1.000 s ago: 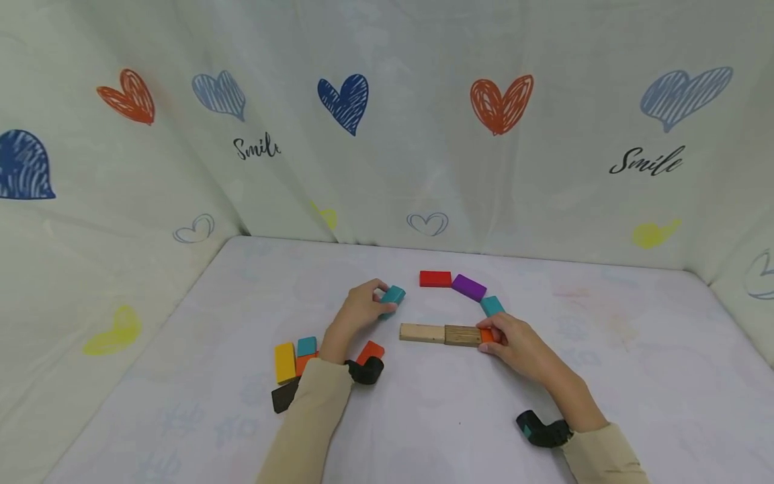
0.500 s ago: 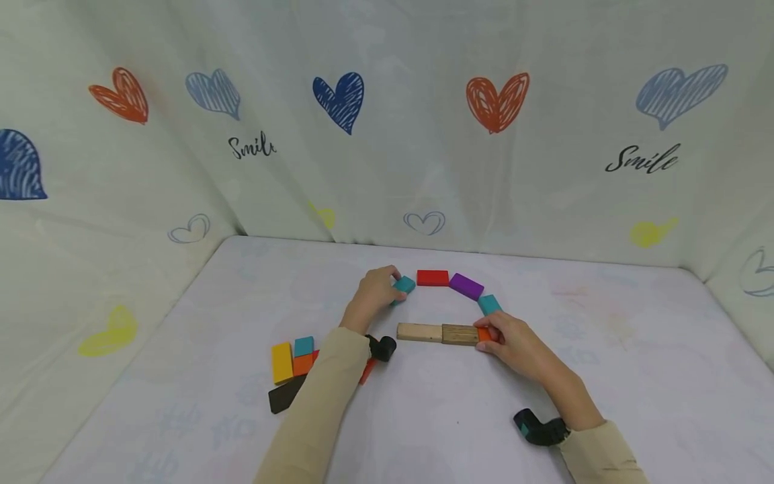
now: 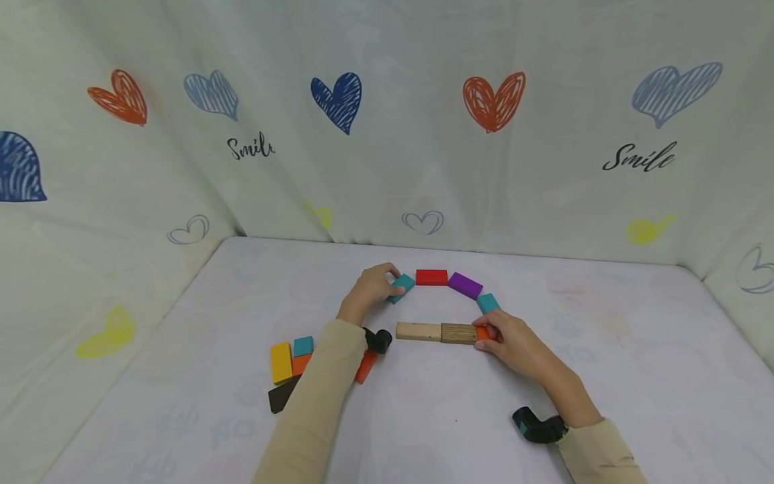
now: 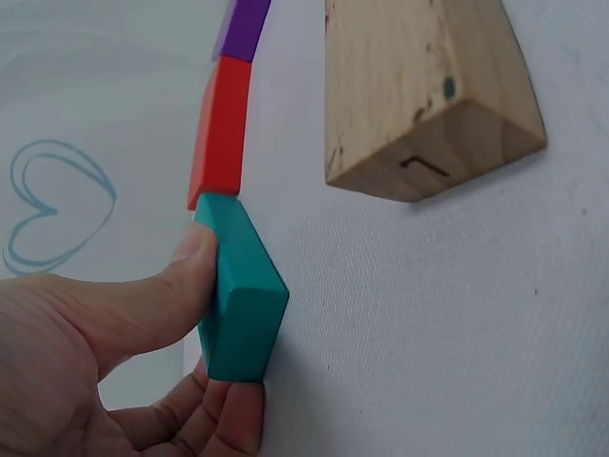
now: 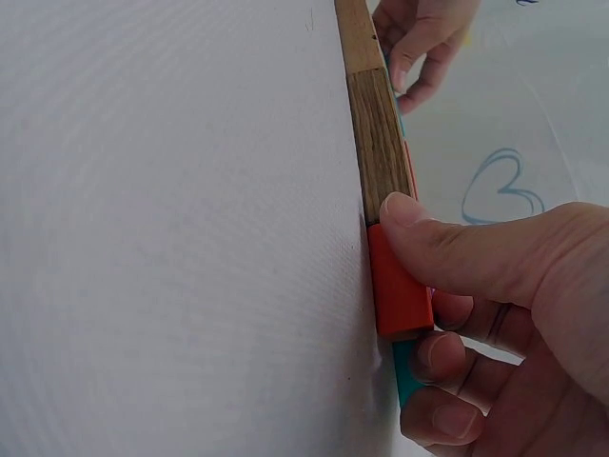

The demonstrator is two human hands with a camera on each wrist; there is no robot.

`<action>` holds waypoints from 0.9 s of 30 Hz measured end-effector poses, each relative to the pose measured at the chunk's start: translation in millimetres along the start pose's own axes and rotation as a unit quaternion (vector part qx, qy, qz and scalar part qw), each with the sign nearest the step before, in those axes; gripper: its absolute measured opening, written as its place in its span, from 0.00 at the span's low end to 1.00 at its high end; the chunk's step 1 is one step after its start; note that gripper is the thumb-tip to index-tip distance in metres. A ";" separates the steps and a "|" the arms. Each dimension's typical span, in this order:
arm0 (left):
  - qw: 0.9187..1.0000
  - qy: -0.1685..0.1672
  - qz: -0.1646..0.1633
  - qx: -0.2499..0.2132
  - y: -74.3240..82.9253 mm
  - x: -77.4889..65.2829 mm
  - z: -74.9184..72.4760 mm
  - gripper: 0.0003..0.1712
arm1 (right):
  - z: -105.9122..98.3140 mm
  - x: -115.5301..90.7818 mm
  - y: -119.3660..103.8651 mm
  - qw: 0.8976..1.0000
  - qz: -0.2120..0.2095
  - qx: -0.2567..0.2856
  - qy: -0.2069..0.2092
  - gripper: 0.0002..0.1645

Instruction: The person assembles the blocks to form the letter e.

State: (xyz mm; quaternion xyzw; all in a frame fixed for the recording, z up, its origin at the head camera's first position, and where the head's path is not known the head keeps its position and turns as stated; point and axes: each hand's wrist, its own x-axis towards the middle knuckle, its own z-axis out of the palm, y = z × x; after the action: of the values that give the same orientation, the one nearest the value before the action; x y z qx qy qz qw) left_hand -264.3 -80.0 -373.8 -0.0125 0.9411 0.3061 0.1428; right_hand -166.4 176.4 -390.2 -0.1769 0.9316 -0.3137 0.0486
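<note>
Creased pale cloth backdrop (image 3: 411,175) w/ scribbled hearts & "Smile" lettering stands behind a flat white bench (image 3: 453,430), fine weave visible close up. L hand (image 3: 369,289) pinches a smooth teal block (image 4: 249,314), rect. w/ crisp edges, btwn thumb & fingers; it's at the L end of a curved row, touching the flat red block (image 3: 432,277). Next along: purple block (image 3: 465,285), angled, then 2nd teal block (image 3: 488,303). R hand (image 3: 510,339) grips a matte orange block (image 5: 400,281), thumb on one side, fingers opp.; its end meets the dark wood block (image 3: 459,333), streaky grain, then the pale wood block (image 3: 418,331), specked w/ a hooked mark on its end face. By the L sleeve (image 3: 320,390): yellow block (image 3: 281,363), small teal piece (image 3: 303,346), orange piece (image 3: 301,364), blackish block (image 3: 281,395), the last two partly hidden.
</note>
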 end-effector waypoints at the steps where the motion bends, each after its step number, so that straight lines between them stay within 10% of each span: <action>1: 1.000 0.000 -0.001 -0.002 -0.6 0.6 0.0 0.19 | -0.1 -0.2 -0.3 1.000 0.000 0.000 0.000 0.20; 27: 0.998 -0.017 -0.003 -0.054 -6.2 2.2 -4.0 0.16 | -0.3 -0.1 -0.7 1.000 -0.005 -0.011 0.008 0.19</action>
State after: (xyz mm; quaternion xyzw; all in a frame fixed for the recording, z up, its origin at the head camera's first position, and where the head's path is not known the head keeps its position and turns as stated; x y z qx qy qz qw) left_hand -266.8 -87.1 -374.9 -0.0176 0.9207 0.3563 0.1585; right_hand -166.1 176.0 -389.6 -0.1798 0.9344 -0.3053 0.0375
